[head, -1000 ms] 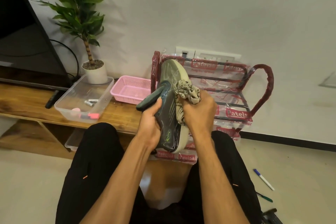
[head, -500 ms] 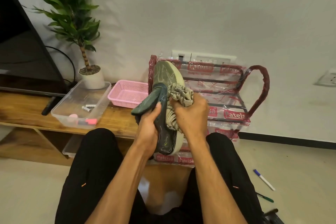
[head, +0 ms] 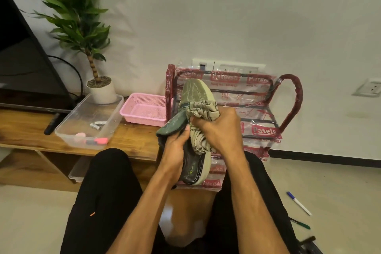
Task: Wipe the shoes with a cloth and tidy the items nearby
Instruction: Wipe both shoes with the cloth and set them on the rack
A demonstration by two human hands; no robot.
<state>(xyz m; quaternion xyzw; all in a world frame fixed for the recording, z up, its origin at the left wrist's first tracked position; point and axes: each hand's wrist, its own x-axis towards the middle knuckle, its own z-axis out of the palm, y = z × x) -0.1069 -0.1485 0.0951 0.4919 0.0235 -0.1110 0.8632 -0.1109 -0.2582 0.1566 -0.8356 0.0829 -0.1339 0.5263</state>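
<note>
Hard to see the middle of the shoe [head: 193,95], covered by cloth [head: 203,112] and both hands. Held toe-up between the knees, before a plastic-wrapped rack [head: 288,97]. Left hand [head: 175,150] gripping the dark mesh collar, thumb on top, fingers hidden behind. Right hand [head: 218,130] curled tight round crumpled patterned cloth, pressing it against olive mesh above a pale rounded sole
</note>
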